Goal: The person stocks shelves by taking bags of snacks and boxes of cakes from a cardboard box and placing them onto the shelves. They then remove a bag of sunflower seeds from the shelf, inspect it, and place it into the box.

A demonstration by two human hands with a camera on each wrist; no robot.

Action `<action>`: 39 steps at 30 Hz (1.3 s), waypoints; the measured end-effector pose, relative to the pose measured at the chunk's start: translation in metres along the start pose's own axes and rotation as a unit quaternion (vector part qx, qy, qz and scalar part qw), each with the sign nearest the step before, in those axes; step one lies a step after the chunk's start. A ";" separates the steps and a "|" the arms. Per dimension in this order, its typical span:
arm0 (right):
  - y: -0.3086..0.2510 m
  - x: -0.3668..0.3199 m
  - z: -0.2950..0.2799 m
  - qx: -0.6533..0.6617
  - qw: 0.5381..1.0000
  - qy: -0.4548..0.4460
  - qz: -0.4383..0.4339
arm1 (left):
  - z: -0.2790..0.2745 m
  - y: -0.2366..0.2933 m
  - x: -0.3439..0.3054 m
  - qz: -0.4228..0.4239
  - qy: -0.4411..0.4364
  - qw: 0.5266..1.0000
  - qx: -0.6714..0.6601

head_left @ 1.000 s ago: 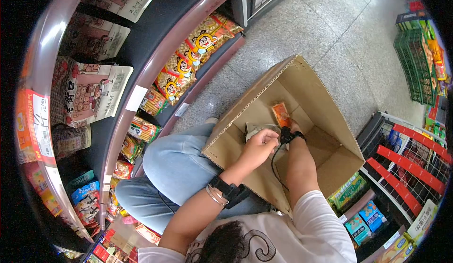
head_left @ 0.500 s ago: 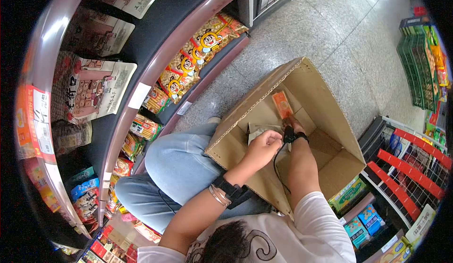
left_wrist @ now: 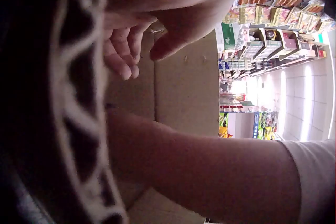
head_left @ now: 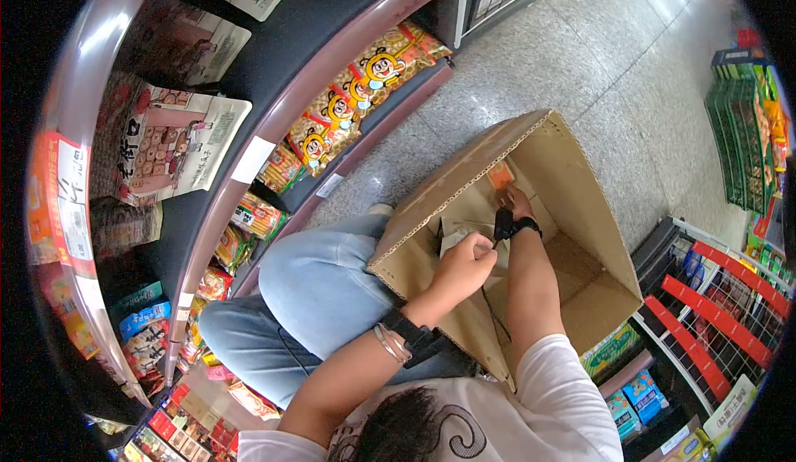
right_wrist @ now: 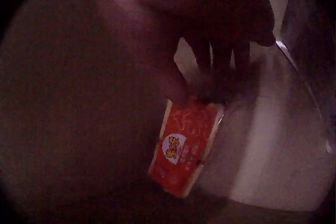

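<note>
Inside an open cardboard box (head_left: 572,164), my right hand (head_left: 516,203) reaches toward the far inner corner. Thumb and fingers of it pinch one end of a flat red-orange snack packet (right_wrist: 184,145), whose face has a white oval logo. That packet (head_left: 499,174) lies along the box wall in the head view. My left hand (head_left: 468,261) hovers over the near part of the box, its fingers loosely curled with nothing seen between them in the left wrist view. Partly hidden beneath it is a pale, shiny packet (head_left: 452,234).
Shelves of bagged snacks (head_left: 340,106) curve along the left, close to the person's bent knees (head_left: 332,271). A wire rack with red strips (head_left: 688,362) stands to the right of the box. Beyond the box runs a grey tiled floor (head_left: 597,56). A black cable (head_left: 495,313) trails by the right forearm.
My right hand has moved the red-orange packet farther into the box corner, toward the far wall. The left hand stays over the box. The view has shifted slightly.
</note>
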State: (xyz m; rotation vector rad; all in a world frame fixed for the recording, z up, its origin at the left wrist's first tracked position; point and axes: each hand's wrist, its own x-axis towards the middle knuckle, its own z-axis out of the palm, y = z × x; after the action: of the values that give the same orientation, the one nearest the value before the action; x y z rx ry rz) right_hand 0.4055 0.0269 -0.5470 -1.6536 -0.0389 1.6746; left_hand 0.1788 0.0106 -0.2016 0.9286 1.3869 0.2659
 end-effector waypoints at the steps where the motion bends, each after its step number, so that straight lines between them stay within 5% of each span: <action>1: -0.010 -0.011 0.012 0.031 0.999 0.008 0.003 | -0.002 0.008 -0.003 -0.008 0.007 0.999 0.038; 4: -0.036 -0.041 0.041 0.092 0.994 0.038 0.044 | -0.004 0.016 -0.007 -0.047 0.003 0.995 0.088; 10: -0.041 -0.031 0.038 -0.080 0.996 0.011 0.040 | 0.005 0.011 -0.009 -0.084 -0.067 0.986 0.128; 18: -0.036 -0.023 0.053 -0.024 0.998 0.016 0.058 | 0.013 0.000 -0.006 -0.091 -0.093 0.979 0.156; 22: -0.025 -0.009 0.045 0.001 0.990 0.066 0.123 | 0.017 -0.003 -0.005 -0.074 -0.089 0.977 0.179; 26: -0.023 -0.012 0.045 -0.010 0.997 0.018 0.073 | 0.014 0.003 -0.008 -0.074 -0.092 0.975 0.189; 28: -0.020 -0.016 0.055 0.021 0.996 0.063 0.064 | 0.014 0.002 -0.009 -0.055 -0.085 0.977 0.190; 31: -0.007 0.013 0.044 -0.027 0.999 -0.025 0.036 | 0.022 -0.016 0.002 0.000 -0.056 0.985 0.163; 34: -0.006 0.013 0.048 -0.073 0.991 0.041 0.100 | 0.021 -0.015 0.007 0.020 -0.034 0.991 0.125; 36: -0.067 -0.109 0.106 -0.062 0.996 0.033 0.062 | -0.005 0.021 -0.008 -0.022 -0.074 0.990 0.115; 39: -0.089 -0.162 0.119 -0.102 0.992 0.028 0.064 | -0.003 0.003 0.002 0.034 -0.022 0.994 0.104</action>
State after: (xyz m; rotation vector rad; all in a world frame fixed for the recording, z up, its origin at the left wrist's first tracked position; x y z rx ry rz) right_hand 0.3235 0.0612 -0.3461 -1.8907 -0.0818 1.7661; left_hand 0.1771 0.0147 -0.2008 1.1491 1.3612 0.1516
